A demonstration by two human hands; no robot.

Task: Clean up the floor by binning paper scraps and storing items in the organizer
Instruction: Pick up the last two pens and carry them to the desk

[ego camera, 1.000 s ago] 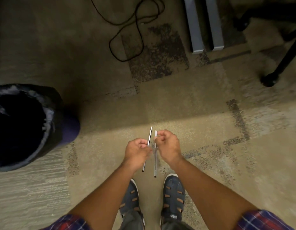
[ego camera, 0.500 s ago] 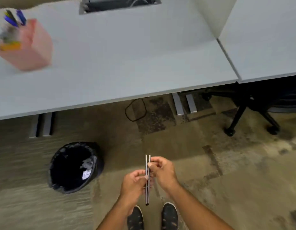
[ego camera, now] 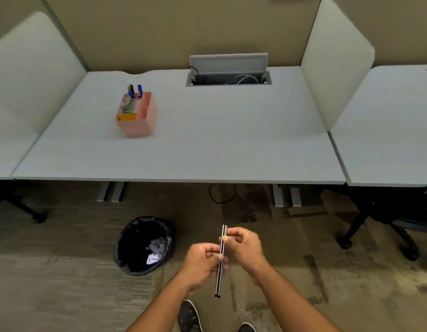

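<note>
Two thin dark pencils (ego camera: 219, 282) lie side by side, upright, gripped between both hands above the carpet. My left hand (ego camera: 203, 262) pinches their middle; my right hand (ego camera: 243, 246) pinches them nearer the top. A pink organizer (ego camera: 141, 118) with blue pens and small items stands on the grey desk (ego camera: 219, 149), far left of my hands. The black-lined bin (ego camera: 126, 243) stands on the floor to the left of my hands, with white paper scraps (ego camera: 155, 251) inside.
Desk legs (ego camera: 112, 191) and a black cable (ego camera: 219, 194) sit under the desk. Office chair bases stand at the right (ego camera: 375, 226) and far left (ego camera: 28, 212). An open cable hatch (ego camera: 228, 73) is at the desk's back; padded dividers flank the desk.
The view has lifted from the floor to the desk, bringing the organizer and whole bin into sight. The two pencils, apart a second ago, are now pressed together in both hands.
</note>
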